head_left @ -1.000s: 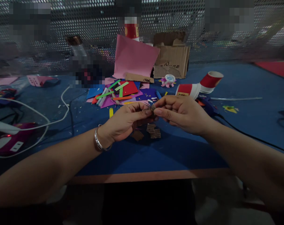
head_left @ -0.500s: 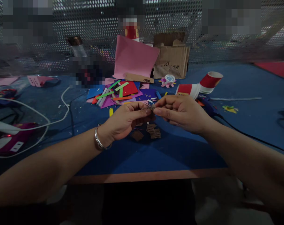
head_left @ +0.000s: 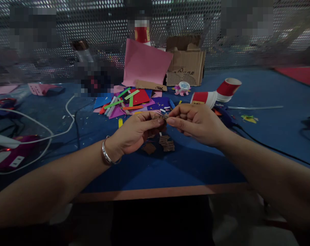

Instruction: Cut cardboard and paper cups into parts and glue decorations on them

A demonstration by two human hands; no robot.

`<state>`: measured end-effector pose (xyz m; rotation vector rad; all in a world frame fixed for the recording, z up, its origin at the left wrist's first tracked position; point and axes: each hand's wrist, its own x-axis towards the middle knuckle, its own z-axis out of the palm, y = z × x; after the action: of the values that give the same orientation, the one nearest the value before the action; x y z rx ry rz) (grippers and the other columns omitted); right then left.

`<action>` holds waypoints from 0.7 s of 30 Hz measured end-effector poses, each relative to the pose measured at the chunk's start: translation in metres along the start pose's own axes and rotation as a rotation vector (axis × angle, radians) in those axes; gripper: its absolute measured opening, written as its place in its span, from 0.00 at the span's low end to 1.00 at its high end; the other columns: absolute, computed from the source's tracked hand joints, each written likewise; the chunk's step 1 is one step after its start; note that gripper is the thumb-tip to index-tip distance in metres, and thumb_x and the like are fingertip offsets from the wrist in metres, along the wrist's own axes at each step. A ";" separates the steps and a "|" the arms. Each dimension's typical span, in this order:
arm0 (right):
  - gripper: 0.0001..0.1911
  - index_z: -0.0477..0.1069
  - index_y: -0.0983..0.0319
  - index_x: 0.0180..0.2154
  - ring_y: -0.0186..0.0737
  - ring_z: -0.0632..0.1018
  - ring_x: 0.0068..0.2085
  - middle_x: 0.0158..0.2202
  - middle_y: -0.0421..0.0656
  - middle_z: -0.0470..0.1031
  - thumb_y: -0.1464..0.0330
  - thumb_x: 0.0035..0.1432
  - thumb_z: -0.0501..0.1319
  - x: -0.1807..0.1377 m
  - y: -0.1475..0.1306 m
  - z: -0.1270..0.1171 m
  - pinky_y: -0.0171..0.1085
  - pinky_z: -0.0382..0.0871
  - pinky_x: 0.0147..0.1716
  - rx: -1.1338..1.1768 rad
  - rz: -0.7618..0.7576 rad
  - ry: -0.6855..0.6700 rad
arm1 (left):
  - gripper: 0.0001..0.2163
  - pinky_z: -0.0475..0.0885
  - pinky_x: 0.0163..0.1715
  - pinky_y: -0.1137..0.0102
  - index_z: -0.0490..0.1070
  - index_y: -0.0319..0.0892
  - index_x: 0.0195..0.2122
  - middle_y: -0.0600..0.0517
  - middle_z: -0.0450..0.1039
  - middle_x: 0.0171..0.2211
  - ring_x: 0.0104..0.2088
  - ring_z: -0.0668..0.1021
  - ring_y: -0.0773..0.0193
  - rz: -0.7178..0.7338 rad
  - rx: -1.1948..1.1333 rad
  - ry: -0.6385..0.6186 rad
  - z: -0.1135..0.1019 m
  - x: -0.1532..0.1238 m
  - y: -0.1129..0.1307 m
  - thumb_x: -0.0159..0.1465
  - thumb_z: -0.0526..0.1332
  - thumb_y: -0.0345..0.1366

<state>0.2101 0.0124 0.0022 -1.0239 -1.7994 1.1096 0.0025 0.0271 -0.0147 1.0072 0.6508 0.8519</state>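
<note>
My left hand (head_left: 137, 131) is closed in a pinch on a small piece of brown cardboard (head_left: 157, 116), held just above the table. Thumb and forefinger of my right hand (head_left: 193, 121) meet at the right end of this piece, pinching its edge; fingers partly cover it, so its full shape is hidden. Below the hands, a ridged bit of corrugated cardboard (head_left: 166, 143) lies on the blue table, beside a flat brown cardboard scrap (head_left: 149, 148). A silver bracelet (head_left: 105, 152) circles my left wrist.
Coloured paper strips and sheets (head_left: 130, 99) are heaped behind my hands. Farther back stand a pink sheet (head_left: 147, 63) and a cardboard box (head_left: 187, 65). Red-and-white paper cups (head_left: 228, 89) sit at right. A white cable (head_left: 51, 131) loops across the left, by a purple device (head_left: 27, 147).
The camera view has shifted slightly. Both hands keep their pinch close together, and more of the brown cardboard piece shows between the fingers.
</note>
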 end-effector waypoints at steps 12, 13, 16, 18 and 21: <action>0.23 0.74 0.63 0.34 0.28 0.64 0.20 0.19 0.34 0.68 0.50 0.57 0.73 0.002 0.007 0.000 0.33 0.53 0.19 -0.038 0.016 0.006 | 0.17 0.70 0.37 0.73 0.74 0.37 0.27 0.55 0.73 0.28 0.32 0.77 0.69 -0.016 -0.009 0.011 0.002 0.001 -0.002 0.52 0.81 0.37; 0.23 0.74 0.63 0.34 0.28 0.64 0.20 0.20 0.34 0.68 0.50 0.57 0.73 0.002 0.007 0.000 0.33 0.54 0.19 -0.045 0.010 0.011 | 0.17 0.70 0.36 0.72 0.73 0.37 0.27 0.55 0.73 0.28 0.32 0.77 0.69 -0.013 -0.002 0.012 0.002 0.001 -0.002 0.51 0.81 0.37; 0.22 0.74 0.63 0.34 0.29 0.66 0.21 0.19 0.34 0.67 0.51 0.58 0.73 0.002 0.005 0.001 0.33 0.56 0.20 -0.055 -0.022 0.024 | 0.18 0.69 0.36 0.72 0.73 0.37 0.26 0.55 0.72 0.28 0.32 0.76 0.69 -0.007 0.014 0.008 0.003 0.001 -0.003 0.50 0.81 0.38; 0.22 0.73 0.63 0.33 0.29 0.66 0.21 0.19 0.34 0.67 0.51 0.58 0.73 0.002 0.004 0.002 0.33 0.56 0.20 -0.060 -0.039 0.033 | 0.18 0.69 0.36 0.72 0.72 0.37 0.26 0.55 0.72 0.28 0.32 0.76 0.70 0.000 0.022 -0.003 0.004 0.000 -0.003 0.51 0.81 0.39; 0.21 0.73 0.63 0.32 0.28 0.65 0.20 0.19 0.34 0.68 0.52 0.60 0.73 0.002 0.001 0.004 0.33 0.55 0.19 -0.063 -0.042 0.041 | 0.17 0.68 0.34 0.72 0.73 0.38 0.28 0.54 0.72 0.29 0.32 0.75 0.68 0.000 0.054 -0.023 0.007 -0.001 -0.003 0.53 0.80 0.40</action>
<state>0.2061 0.0129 0.0000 -1.0338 -1.8245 1.0057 0.0082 0.0222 -0.0142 1.0641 0.6568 0.8253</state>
